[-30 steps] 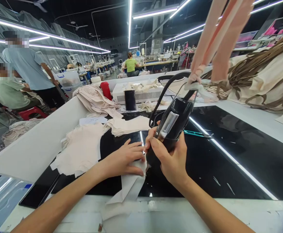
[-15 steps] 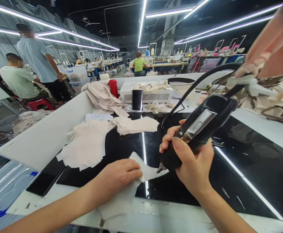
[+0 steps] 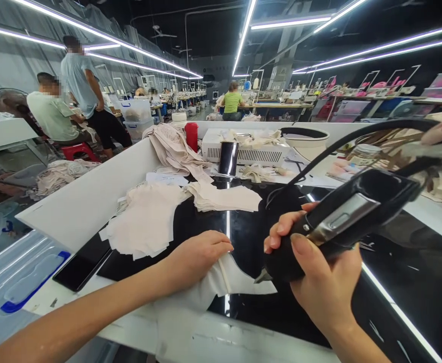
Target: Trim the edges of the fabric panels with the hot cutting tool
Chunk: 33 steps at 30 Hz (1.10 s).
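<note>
My right hand (image 3: 319, 275) grips a black handheld cutting tool (image 3: 342, 217) with a silver plate and a black cable that runs up and to the right. Its metal tip (image 3: 262, 276) touches a pale piece of fabric (image 3: 236, 282) lying on the black glass table (image 3: 395, 282). My left hand (image 3: 196, 257) presses that fabric flat at its left side, with a thin strip of it rising between the fingers. The fabric hangs over the white front edge of the table.
A stack of cut beige pieces (image 3: 145, 224) and a second stack (image 3: 224, 197) lie farther back. Behind them stand a white machine box (image 3: 243, 148), a black cylinder (image 3: 228, 157) and a red bottle (image 3: 191, 136). A white partition (image 3: 88, 196) runs along the left. People work in the background.
The view has swung to the left and down. My right hand has tilted the tool flatter and moved it right along the fabric. My left hand has bunched the fabric nearer the front edge.
</note>
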### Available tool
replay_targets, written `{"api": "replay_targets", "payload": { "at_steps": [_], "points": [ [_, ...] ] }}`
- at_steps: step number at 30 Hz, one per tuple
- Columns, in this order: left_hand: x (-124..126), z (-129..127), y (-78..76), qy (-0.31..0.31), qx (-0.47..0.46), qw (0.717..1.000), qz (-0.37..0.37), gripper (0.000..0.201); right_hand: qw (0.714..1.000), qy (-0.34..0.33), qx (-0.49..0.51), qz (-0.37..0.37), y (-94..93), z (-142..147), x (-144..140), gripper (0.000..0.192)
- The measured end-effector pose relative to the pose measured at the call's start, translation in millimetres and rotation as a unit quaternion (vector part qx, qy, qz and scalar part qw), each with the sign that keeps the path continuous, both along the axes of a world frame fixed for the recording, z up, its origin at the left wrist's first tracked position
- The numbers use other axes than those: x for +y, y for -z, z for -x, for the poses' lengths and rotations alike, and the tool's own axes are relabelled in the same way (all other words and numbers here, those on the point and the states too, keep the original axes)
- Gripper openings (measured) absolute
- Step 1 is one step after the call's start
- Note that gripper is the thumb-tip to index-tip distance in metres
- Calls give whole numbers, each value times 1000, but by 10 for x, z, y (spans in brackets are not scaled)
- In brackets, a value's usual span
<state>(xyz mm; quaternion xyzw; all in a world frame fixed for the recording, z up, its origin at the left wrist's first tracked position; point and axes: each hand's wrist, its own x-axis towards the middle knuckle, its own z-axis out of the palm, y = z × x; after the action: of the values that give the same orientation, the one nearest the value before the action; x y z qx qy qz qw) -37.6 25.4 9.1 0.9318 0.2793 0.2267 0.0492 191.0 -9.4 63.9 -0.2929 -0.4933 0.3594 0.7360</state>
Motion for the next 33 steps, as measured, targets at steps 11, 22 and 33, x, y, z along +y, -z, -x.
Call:
{"api": "replay_targets", "payload": {
  "at_steps": [11, 22, 33],
  "points": [
    [-45, 84, 94, 1, 12, 1000, 16, 39, 1000, -3, -1, -2, -87, -60, -107, 40],
    [-147, 151, 130, 16, -5, 1000, -3, 25, 999, 5, 25, 23, -180, -32, -82, 47],
    [-175, 92, 154, 21, -20, 999, -15, 21, 999, -16, 47, -14, -107, 333, 434, 44]
  ]
}}
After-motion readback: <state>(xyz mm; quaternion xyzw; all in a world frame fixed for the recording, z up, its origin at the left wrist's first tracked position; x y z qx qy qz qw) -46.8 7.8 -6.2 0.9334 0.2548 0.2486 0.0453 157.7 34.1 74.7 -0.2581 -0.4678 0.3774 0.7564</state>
